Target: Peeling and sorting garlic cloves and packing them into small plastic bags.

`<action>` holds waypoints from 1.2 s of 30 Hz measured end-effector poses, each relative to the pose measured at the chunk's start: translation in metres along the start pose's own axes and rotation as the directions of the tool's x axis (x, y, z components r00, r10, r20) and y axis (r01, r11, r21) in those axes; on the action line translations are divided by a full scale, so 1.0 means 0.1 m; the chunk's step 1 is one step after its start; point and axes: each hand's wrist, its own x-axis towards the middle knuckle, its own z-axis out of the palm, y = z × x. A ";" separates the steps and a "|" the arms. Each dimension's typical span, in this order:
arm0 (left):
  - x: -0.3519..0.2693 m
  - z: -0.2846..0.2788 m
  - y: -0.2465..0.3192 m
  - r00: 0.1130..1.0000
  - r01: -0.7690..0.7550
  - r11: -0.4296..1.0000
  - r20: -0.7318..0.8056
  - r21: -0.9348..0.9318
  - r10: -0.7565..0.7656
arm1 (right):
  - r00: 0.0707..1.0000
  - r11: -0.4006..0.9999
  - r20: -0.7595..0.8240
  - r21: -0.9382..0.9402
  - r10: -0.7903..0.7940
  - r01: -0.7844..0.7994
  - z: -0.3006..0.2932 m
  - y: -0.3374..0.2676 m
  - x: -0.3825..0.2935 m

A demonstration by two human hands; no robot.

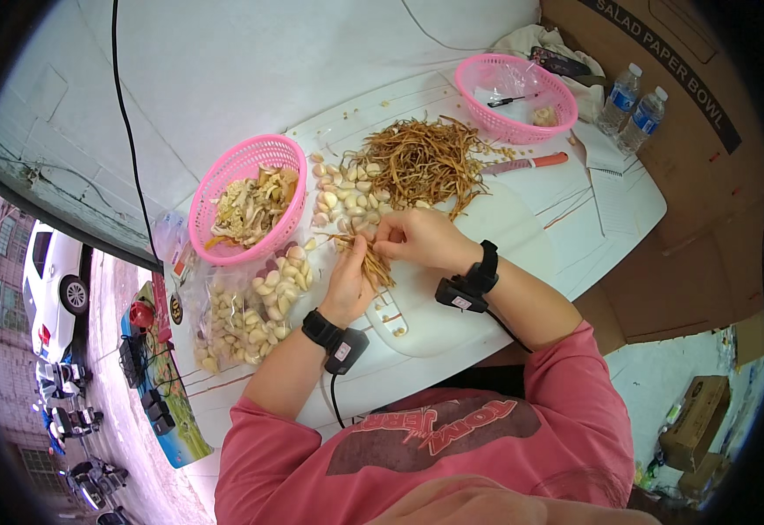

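Observation:
My left hand (349,279) holds a small bundle of thin dried brown strands (375,268), likely dried daylily buds, with the thumb pressed along it. Right beside that thumb, my right hand (421,239) pinches at the bundle's upper edge; its fingertips partly hide what they grip. Both hands are over the near-left part of a white cutting board (487,243). Just beyond them lie loose peeled garlic cloves (355,197). A large tangled heap of the same strands (424,161) rests behind the board.
A pink basket (199,197) of mixed dried pieces stands left, near a clear bag of garlic cloves (244,328). Beyond the board lies an orange-handled knife (526,163). Another pink basket (516,131), two water bottles (641,121) and a notebook (608,187) are at the far right.

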 end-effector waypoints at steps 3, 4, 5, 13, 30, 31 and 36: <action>0.00 0.19 0.05 0.999 -0.032 0.999 -0.035 -0.043 0.030 | 0.995 0.994 -0.077 -0.090 -0.066 0.059 -0.14 0.13 0.04; -0.01 0.25 0.08 0.998 -0.025 0.998 -0.052 -0.062 0.022 | 0.976 0.984 -0.207 -0.177 -0.071 0.034 -0.21 0.19 0.06; -0.01 0.28 0.09 0.998 -0.018 0.997 -0.070 -0.081 0.013 | 0.977 0.984 -0.203 -0.177 -0.071 0.035 -0.29 0.28 0.08; -0.01 0.15 0.05 0.999 0.014 0.993 -0.032 -0.115 -0.017 | 0.877 0.792 -0.420 -0.605 -0.233 -0.080 -0.49 0.72 0.12; 0.01 0.20 0.06 1.000 -0.019 0.996 -0.026 -0.093 0.017 | 0.981 0.749 0.183 0.642 0.060 -0.165 -0.19 0.26 0.11; 0.00 0.18 0.06 1.000 -0.004 0.998 -0.016 -0.057 0.004 | 0.972 0.710 0.235 0.681 0.021 -0.180 -0.14 0.21 0.10; 0.00 0.13 0.03 0.999 -0.018 0.997 -0.046 -0.070 0.015 | 0.982 0.752 0.182 0.639 0.056 -0.162 -0.01 0.11 0.07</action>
